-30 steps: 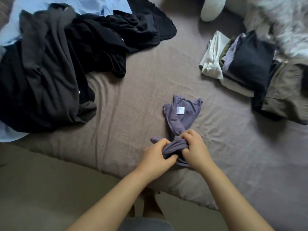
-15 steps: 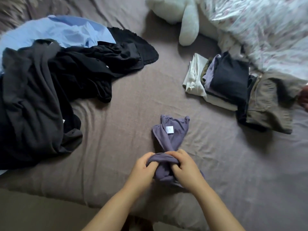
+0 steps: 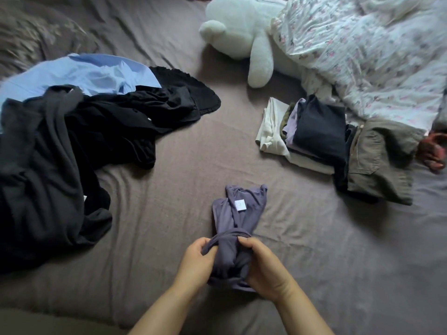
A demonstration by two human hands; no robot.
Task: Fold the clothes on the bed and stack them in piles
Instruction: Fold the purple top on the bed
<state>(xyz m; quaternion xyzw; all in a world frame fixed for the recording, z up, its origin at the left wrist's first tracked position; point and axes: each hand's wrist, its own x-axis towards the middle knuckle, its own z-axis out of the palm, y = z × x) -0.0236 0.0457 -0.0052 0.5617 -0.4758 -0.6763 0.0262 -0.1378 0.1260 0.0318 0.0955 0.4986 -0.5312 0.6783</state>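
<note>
Gripped from both sides, a purple-grey garment (image 3: pixel 238 228) is held near the front edge of the bed (image 3: pixel 314 250). Its left side is clasped by the left hand (image 3: pixel 197 263), whose curled fingers pinch a band of the same fabric that is wrapped across the bundle. Its right side is clasped by the right hand (image 3: pixel 262 267), the fingertips being set on the other end of that band. The garment is rolled into a narrow bundle, and its far end is spread open on the sheet, where a small white label (image 3: pixel 240 205) is shown.

Well apart to the left, an unfolded heap of dark clothes (image 3: pixel 60 151) is spread over the bed, with a light blue shirt (image 3: pixel 96 74) lying partly under its far side. To the right, beyond the bundle, a pile of folded clothes (image 3: pixel 312 131) is stacked, a dark navy piece lying on top and cream pieces at its left. Just beside that pile, olive-brown trousers (image 3: pixel 379 165) are laid. A white plush toy (image 3: pixel 242 32) is seen at the far end of the bed, touching a floral quilt (image 3: pixel 375 52).
</note>
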